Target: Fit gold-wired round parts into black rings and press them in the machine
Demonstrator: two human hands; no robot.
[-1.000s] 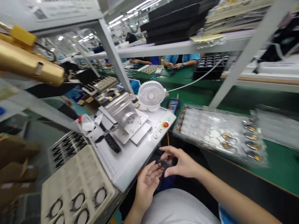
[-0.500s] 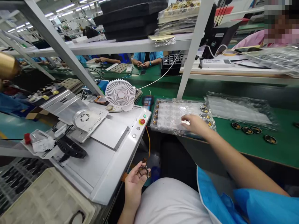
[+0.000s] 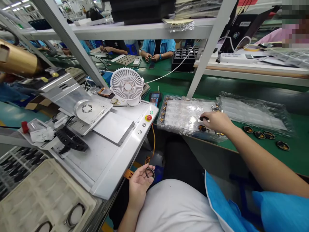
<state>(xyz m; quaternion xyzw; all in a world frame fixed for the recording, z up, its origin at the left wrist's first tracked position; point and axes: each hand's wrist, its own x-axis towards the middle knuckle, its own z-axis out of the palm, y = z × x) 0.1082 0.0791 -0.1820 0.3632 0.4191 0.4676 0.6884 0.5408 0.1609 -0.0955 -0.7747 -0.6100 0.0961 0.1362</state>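
My left hand (image 3: 141,180) holds a dark metal ring (image 3: 150,173) between thumb and fingers, low beside the machine's edge. Over the clear plastic tray (image 3: 181,126), my right hand (image 3: 216,120) pinches a dark round part (image 3: 204,118). Just below those fingers, another black and gold round part (image 3: 202,128) lies in the tray. More such parts sit along the tray's left and right sides.
A white fan (image 3: 127,84) stands on the white machine (image 3: 113,170) at left. Several round parts (image 3: 259,135) lie on the green table right of the trays. A shelf post (image 3: 210,51) rises behind. At lower left is a beige tray (image 3: 31,193).
My right hand has moved right within the tray and now shows a dark part in its fingers. A round part now lies below it. My left hand still holds the ring, turned slightly.
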